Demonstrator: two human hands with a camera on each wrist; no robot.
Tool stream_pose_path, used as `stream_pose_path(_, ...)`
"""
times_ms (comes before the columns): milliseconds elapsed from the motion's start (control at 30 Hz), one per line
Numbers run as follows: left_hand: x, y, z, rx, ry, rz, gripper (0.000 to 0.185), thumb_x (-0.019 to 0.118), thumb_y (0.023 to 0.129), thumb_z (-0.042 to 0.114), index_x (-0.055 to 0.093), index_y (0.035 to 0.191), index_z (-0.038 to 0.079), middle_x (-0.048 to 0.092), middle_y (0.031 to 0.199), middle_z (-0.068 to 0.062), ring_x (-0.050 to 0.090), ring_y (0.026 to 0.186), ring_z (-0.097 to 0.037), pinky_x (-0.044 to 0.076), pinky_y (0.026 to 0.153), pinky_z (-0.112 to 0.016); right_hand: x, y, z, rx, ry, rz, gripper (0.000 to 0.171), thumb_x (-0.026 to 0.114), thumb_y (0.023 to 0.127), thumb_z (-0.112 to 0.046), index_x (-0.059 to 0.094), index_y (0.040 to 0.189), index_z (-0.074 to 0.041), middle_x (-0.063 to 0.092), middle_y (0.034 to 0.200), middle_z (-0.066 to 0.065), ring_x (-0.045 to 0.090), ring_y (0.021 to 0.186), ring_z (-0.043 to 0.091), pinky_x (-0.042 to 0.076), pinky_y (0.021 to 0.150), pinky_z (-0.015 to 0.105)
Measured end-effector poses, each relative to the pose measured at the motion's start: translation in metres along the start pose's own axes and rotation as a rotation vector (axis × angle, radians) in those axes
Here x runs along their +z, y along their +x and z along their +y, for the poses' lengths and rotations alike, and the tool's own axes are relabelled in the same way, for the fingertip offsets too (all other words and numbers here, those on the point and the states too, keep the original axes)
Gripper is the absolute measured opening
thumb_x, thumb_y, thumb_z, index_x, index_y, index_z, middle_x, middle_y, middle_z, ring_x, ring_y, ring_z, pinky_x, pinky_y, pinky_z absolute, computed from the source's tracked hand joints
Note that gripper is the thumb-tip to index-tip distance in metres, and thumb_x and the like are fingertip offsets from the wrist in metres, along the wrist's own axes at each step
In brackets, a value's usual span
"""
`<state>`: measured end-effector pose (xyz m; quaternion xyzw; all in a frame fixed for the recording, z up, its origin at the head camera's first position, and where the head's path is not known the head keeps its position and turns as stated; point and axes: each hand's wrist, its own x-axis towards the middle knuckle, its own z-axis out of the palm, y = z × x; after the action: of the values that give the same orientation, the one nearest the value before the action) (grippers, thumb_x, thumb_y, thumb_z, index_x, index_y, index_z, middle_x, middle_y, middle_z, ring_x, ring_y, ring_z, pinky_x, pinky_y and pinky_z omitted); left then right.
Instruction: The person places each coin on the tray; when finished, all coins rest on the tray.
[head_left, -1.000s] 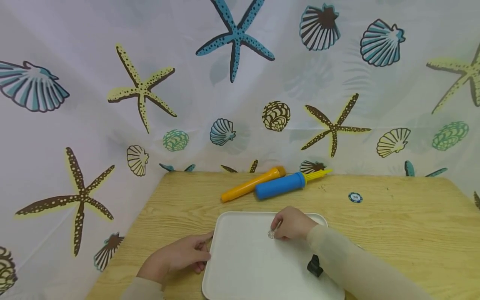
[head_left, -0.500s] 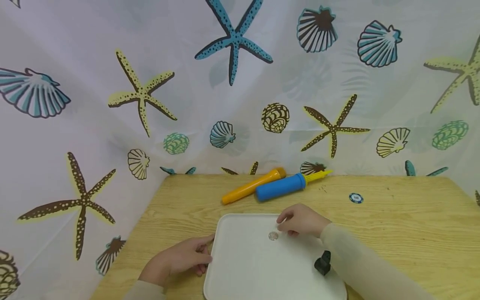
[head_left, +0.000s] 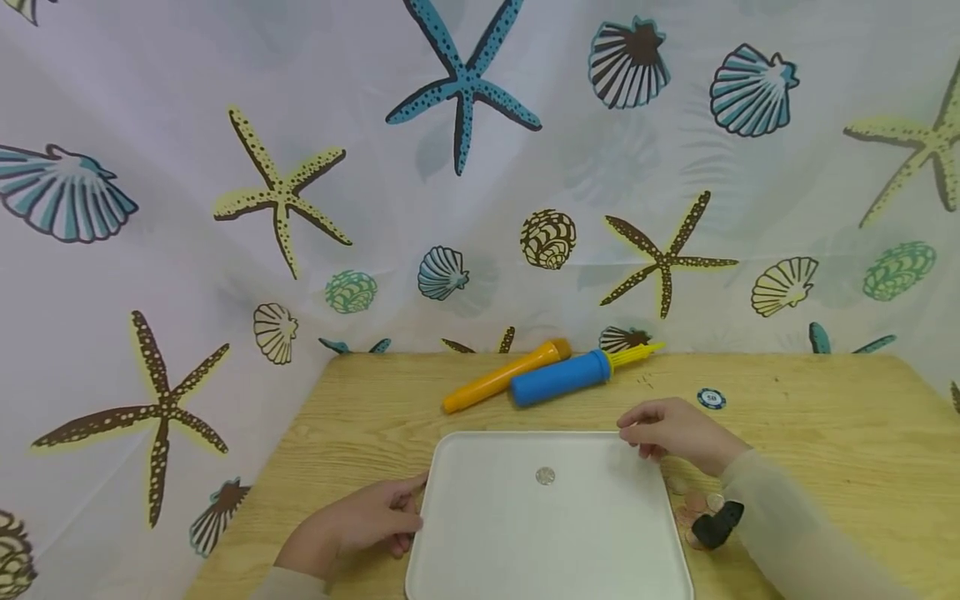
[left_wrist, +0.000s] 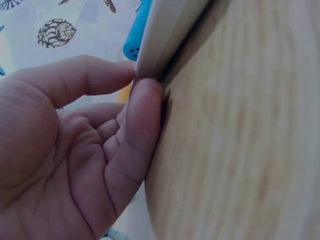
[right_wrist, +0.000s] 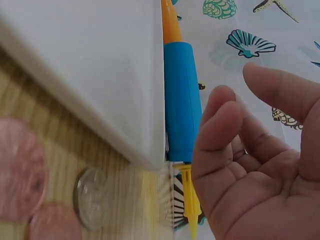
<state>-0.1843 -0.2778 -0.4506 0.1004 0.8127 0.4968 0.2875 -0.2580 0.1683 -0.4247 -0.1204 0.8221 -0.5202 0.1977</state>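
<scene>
White tray (head_left: 480, 533): left hand (head_left: 363, 517) pinches 9 o'clock side. Right hand (head_left: 686, 435) relaxed, holding nothing, closer to both: loose coins (head_left: 696, 501) beside tray at its 6 o'clock, silver coin (head_left: 545, 476) on tray between 8 and 9.

Tray (head_left: 540, 542) white; coin (head_left: 545, 476) silver; cloth (head_left: 495, 208) starfish-patterned.

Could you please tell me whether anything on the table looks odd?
Nothing looks spilled or damaged. The only mild oddity is one silvery disc lying alone on the white tray, while several discs cluster on the table beside it.
</scene>
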Motion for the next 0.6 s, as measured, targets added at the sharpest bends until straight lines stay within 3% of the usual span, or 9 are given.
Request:
stream_pose_path(267, -0.001, -0.002, 0.002, -0.01, -0.013, -0.008, 0.078, 0.064, 0.096, 0.01, 0.018, 0.157, -0.006, 0.059, 0.086, -0.01, 0.062, 0.071, -0.019, 0.059, 0.067, -0.034, -0.03, -0.026, 0.016, 0.003, -0.053, 0.024, 0.046, 0.068, 0.097, -0.029, 0.062, 0.129, 0.004, 0.065, 0.088, 0.013, 0.059, 0.079, 0.022, 0.054, 0.074, 0.035)
stream_pose_path(600, 0.001, -0.001, 0.003, -0.014, -0.034, -0.006, 0.078, 0.064, 0.096, 0.009, 0.018, 0.157, -0.006, 0.059, 0.087, -0.01, 0.061, 0.071, -0.019, 0.059, 0.067, -0.034, -0.051, -0.043, 0.034, 0.07, -0.087, 0.046, 0.045, 0.069, 0.097, -0.027, 0.062, 0.129, 0.005, 0.066, 0.1, 0.011, 0.059, 0.082, 0.023, 0.054, 0.074, 0.034)
